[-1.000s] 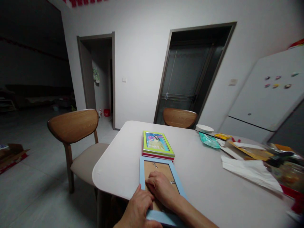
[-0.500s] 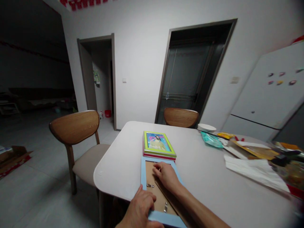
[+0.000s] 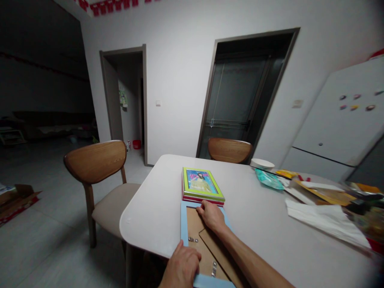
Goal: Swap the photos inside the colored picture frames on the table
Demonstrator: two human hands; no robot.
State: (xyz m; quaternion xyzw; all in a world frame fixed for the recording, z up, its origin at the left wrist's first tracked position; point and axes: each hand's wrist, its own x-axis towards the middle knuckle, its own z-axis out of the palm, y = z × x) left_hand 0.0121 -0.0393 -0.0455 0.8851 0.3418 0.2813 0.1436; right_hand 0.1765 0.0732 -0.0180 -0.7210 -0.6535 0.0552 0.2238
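A light blue picture frame (image 3: pixel 183 224) lies face down at the table's near edge, its brown backing board (image 3: pixel 207 248) showing with small metal clips. My left hand (image 3: pixel 181 269) presses on the frame's near left corner, fingers curled over the edge. My right hand (image 3: pixel 212 215) reaches to the far end of the backing board, fingers bent down on its top edge. Just beyond lies a stack of frames (image 3: pixel 201 186), the top one green with a picture of a figure.
The white table (image 3: pixel 258 224) carries a white bowl (image 3: pixel 262 163), a teal packet (image 3: pixel 268 179), papers and clutter (image 3: pixel 324 208) at right. Wooden chairs stand at the left (image 3: pixel 97 162) and far side (image 3: pixel 229 149). A fridge (image 3: pixel 339 124) stands at right.
My right hand has slid from the middle of the backing board to its far end. My left hand has drawn back to the near corner, uncovering the clips.
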